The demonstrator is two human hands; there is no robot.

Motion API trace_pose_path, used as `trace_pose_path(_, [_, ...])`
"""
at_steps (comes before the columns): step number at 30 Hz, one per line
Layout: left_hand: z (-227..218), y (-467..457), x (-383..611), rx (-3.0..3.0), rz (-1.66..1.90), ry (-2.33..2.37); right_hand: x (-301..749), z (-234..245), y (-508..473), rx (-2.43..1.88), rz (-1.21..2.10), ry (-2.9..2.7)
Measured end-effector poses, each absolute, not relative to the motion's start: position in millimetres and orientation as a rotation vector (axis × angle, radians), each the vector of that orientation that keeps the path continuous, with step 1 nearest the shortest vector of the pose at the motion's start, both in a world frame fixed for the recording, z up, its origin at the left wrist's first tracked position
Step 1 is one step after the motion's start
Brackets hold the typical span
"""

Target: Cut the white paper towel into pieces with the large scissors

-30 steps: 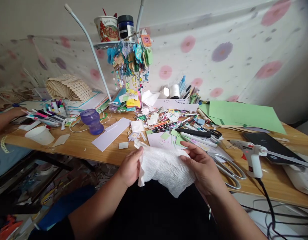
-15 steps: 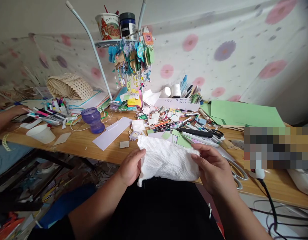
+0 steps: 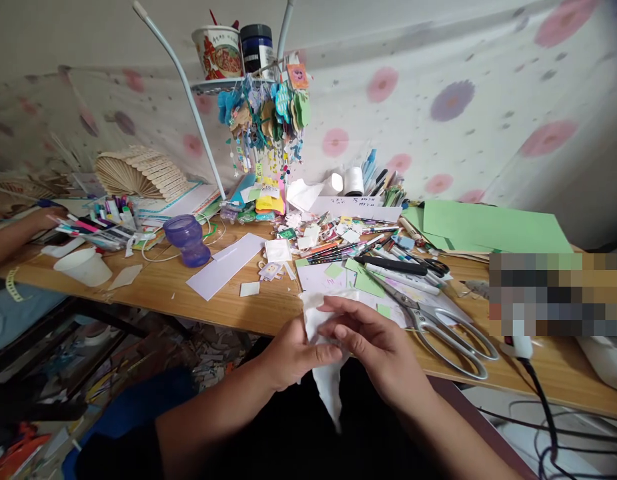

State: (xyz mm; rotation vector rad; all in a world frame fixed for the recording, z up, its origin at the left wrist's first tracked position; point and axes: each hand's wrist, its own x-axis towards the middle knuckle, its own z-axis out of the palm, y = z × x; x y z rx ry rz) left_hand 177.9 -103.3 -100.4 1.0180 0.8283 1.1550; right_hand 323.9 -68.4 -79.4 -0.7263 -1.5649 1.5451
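A flowered sheet covers the wall behind a wooden table crowded with craft things. On a metal stand near the wall sit a noodle tub and a dark jar, with paper charms hanging underneath. Green paper lies at the back right, a wooden fan at the back left. Another person's arm reaches in from the left edge, its hand near a bunch of markers. Large scissors lie just beyond the right hand, beside a heap of pens. Farther right stands a white handle with a black cord, its top hidden by a blocky patch. The white tissue is between the two hands, over the lap at the table's near edge, its lower end hanging in a point. The left hand grips it, thumb across the front; the right hand's fingertips touch its upper part — whether they pinch it, I cannot tell. Both hands hide much of the tissue. Left of them are a lilac paper strip, a purple cup, a white cup and — smallest — a square card.
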Motion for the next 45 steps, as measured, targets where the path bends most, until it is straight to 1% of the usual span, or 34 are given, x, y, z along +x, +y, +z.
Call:
trace_pose_path(2, [-104, -103, 180, 0.923, 1.191, 0.865, 328, -82, -67, -0.715, 1.513, -1.574])
trace_pose_path(6, [-109, -102, 179, 0.743, 1.238, 0.873, 342, -94, -55, -0.861, 1.040, -1.409])
trace_pose_path(7, [-109, -102, 178, 0.705, 1.245, 0.860, 345, -97, -51, -0.897, 0.982, -1.361])
trace_pose_path(8, [-108, -102, 177, 0.673, 1.247, 0.842, 347, -100, -48, -0.920, 0.996, -1.331])
trace_pose_path(9, [-107, -102, 176, 0.649, 1.246, 0.819, 348, -101, -45, -0.930, 1.076, -1.323])
trace_pose_path(12, [-105, -101, 173, 0.630, 1.226, 0.751, 344, -104, -41, -0.896, 1.431, -1.356])
trace_pose_path(14, [-105, -100, 172, 0.628, 1.220, 0.727, 340, -106, -43, -0.877, 1.504, -1.334])
trace_pose_path(21, [-107, -93, 170, 0.506, 1.394, 0.846, 335, -118, -46, -0.931, 1.344, -1.345])
trace_pose_path(25, [-109, -94, 170, 0.548, 1.402, 0.901, 333, -117, -49, -0.923, 1.268, -1.316])
trace_pose_path(27, [-111, -95, 170, 0.601, 1.386, 0.927, 330, -113, -51, -0.870, 1.336, -1.291])
trace_pose_path(30, [-114, -97, 172, 0.666, 1.389, 0.930, 325, -111, -54, -0.786, 1.579, -1.247])
trace_pose_path(32, [-115, -97, 173, 0.702, 1.393, 0.926, 322, -114, -56, -0.792, 1.670, -1.197])
trace_pose_path(35, [-116, -97, 174, 0.804, 1.392, 0.971, 321, -123, -55, -0.878, 1.559, -1.181])
trace_pose_path(38, [-113, -96, 175, 0.871, 1.374, 0.979, 323, -128, -54, -0.960, 1.419, -1.287])
trace_pose_path(40, [-111, -95, 176, 0.859, 1.346, 0.957, 324, -127, -54, -0.987, 1.388, -1.372])
trace_pose_path(43, [-110, -94, 177, 0.843, 1.350, 0.974, 323, -119, -54, -0.960, 1.426, -1.404])
trace_pose_path(45, [-111, -92, 178, 0.845, 1.413, 1.023, 323, -115, -54, -0.877, 1.551, -1.367])
